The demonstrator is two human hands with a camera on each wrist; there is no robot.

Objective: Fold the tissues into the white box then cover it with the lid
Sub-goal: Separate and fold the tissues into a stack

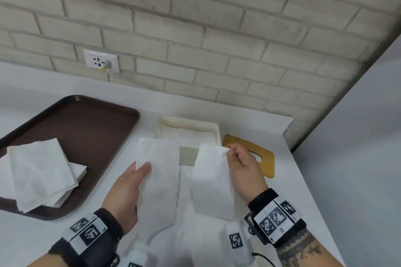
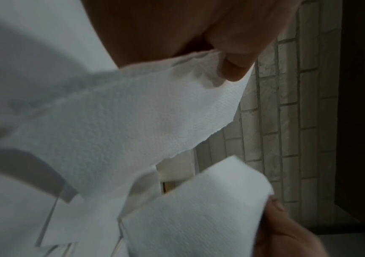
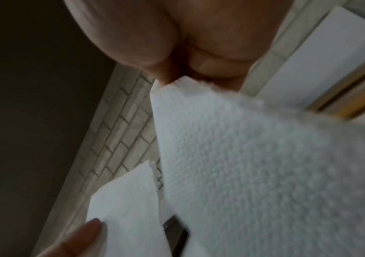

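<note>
I hold one white tissue (image 1: 165, 182) up over the counter by its two far corners, sagging in a U between my hands. My left hand (image 1: 138, 170) pinches the left flap (image 2: 133, 111), thumb on top. My right hand (image 1: 231, 151) pinches the right flap's (image 3: 254, 165) top corner between thumb and fingertips. Behind the tissue stands the white box (image 1: 211, 128), open, with folded tissue inside. The wooden lid (image 1: 265, 160) with a slot lies flat to the box's right, just behind my right hand.
A brown tray (image 1: 97, 128) at the left carries a stack of unfolded tissues (image 1: 43, 171). A brick wall (image 1: 195, 39) with a socket (image 1: 101, 61) backs the white counter (image 1: 288, 180), whose right edge drops off close to the lid.
</note>
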